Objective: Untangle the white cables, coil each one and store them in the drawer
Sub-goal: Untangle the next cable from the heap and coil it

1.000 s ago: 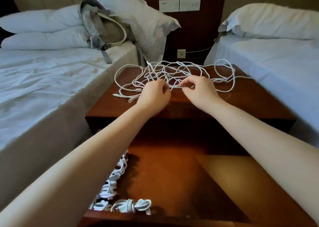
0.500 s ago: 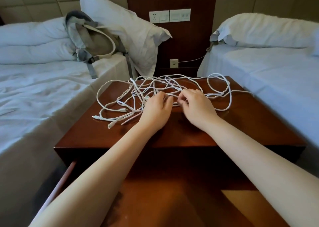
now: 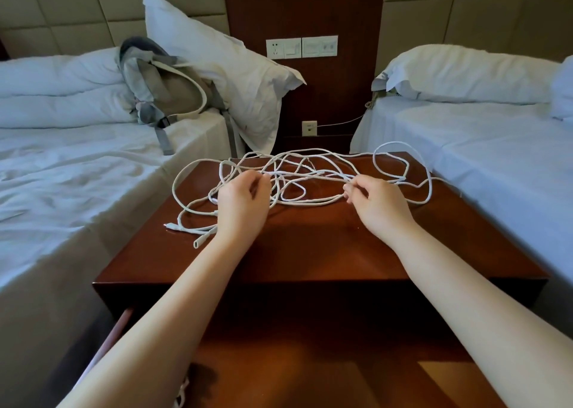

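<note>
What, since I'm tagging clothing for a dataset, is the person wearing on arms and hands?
Nothing is worn. The left hand and right hand have no gloves, rings or visible markings; the wrists show no watch or bracelet. The left forearm and right forearm are bare, with no sleeve in view down to the picture's bottom edge.

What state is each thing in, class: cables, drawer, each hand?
Cables: tangled, loose on the nightstand top.
Drawer: pulled open.
Left hand: pinching a cable strand.
Right hand: pinching a cable strand.
</note>
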{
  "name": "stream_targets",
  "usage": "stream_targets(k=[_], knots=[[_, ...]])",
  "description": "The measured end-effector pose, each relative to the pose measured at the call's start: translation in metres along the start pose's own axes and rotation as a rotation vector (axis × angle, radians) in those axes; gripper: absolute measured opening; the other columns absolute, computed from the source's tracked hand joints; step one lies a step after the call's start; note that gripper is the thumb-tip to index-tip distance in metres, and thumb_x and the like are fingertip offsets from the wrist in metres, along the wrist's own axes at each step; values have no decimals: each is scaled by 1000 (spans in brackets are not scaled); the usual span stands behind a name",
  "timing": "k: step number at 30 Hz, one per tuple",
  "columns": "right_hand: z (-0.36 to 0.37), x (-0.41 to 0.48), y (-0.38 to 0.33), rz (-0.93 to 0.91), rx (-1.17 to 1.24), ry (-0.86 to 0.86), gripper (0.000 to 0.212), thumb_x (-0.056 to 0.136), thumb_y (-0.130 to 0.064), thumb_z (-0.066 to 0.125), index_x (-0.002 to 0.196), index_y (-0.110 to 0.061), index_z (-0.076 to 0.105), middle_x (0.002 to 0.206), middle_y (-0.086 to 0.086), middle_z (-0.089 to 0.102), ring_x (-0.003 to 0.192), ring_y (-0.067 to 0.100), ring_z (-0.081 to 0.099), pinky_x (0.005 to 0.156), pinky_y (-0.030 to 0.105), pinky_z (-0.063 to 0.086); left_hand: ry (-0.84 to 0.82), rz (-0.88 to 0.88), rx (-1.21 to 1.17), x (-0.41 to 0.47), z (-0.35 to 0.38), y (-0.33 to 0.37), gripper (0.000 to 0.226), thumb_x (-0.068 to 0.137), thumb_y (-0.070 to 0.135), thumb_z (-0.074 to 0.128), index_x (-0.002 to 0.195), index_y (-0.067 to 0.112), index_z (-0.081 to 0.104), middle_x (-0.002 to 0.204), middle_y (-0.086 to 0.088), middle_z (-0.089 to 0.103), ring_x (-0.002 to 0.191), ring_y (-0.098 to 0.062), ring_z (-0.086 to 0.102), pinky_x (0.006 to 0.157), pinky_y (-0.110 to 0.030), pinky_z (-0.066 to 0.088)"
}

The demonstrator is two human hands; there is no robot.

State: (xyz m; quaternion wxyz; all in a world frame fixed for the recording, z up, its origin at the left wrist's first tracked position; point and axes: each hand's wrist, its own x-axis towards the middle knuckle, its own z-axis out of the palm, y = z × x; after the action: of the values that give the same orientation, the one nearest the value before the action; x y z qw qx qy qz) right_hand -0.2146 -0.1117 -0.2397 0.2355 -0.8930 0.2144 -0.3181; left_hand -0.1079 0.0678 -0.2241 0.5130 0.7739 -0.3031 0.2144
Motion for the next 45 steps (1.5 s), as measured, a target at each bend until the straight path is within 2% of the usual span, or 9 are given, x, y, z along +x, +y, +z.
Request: stream_targets(k=[4, 9, 15, 21, 24, 28, 33, 37, 45], knots=[[1, -7, -11, -216, 19, 92, 30, 91, -24, 59, 120, -18, 57, 96, -6, 64, 86, 14, 58, 70, 29, 45, -111, 22, -63, -3, 3, 8, 25, 92, 16, 56, 70, 7, 64, 60, -9, 57, 57, -10, 44, 53, -17, 31], [3, -18, -29, -439, 209, 82, 23, 95, -30, 47, 102, -14, 63, 57, -12, 51, 52, 8, 51, 54, 25, 40, -187, 119, -106, -7, 10, 25, 18, 90, 14, 57, 74, 11, 64, 60, -1, 57, 53, -7, 46, 55, -14, 34], [-9, -5, -8, 24, 49, 311, 29, 100, -24, 37, 79, -15, 55, 55, -7, 49, 55, 14, 48, 49, 23, 30, -522, 187, 314, 2, -6, -6, 26, 91, 21, 55, 66, 14, 50, 66, 6, 48, 68, -14, 49, 61, -19, 33], [-10, -1, 5, 165, 19, 211, 34, 100, -23, 34, 85, -13, 62, 62, 0, 55, 63, 18, 53, 50, 26, 30, -403, 195, 201, 2, -12, -10, 28, 94, 15, 50, 71, 0, 56, 69, -11, 60, 68, -25, 55, 65, -34, 41], [-9, -5, -4, 34, 144, 219, 31, 101, -25, 35, 84, -18, 59, 56, -5, 50, 54, 10, 48, 48, 26, 31, -410, 207, 181, -3, -4, 3, 15, 91, 23, 56, 99, 11, 61, 97, 1, 59, 95, -16, 56, 80, -23, 39], [-7, -11, -11, -101, 406, 178, 29, 101, -24, 36, 82, -17, 57, 51, -7, 41, 45, 7, 38, 45, 21, 28, -633, 181, 145, -11, 11, 11, 52, 91, 37, 56, 136, 16, 43, 138, 1, 44, 130, -12, 38, 106, -25, 30], [-4, -11, -15, -133, 441, 181, 30, 102, -24, 35, 80, -21, 56, 53, -8, 43, 49, 7, 39, 50, 29, 34, -664, 328, 16, -22, 22, 20, 20, 95, 21, 52, 93, 5, 63, 113, 2, 55, 104, -8, 52, 87, -9, 35], [-5, -11, -15, -108, 419, 238, 28, 102, -26, 35, 86, -20, 57, 53, -7, 45, 46, 8, 41, 48, 27, 34, -571, 286, -26, -26, 23, 26, 36, 98, 22, 44, 67, 5, 52, 69, -5, 53, 63, -14, 48, 62, -25, 37], [-8, -14, -19, -111, 391, 276, 19, 102, -24, 38, 88, -20, 51, 58, -5, 50, 50, 8, 44, 51, 37, 38, -1032, -318, -729, -31, 13, 64, 44, 88, 31, 46, 47, 19, 37, 47, 5, 25, 41, -8, 20, 40, -18, 17]])
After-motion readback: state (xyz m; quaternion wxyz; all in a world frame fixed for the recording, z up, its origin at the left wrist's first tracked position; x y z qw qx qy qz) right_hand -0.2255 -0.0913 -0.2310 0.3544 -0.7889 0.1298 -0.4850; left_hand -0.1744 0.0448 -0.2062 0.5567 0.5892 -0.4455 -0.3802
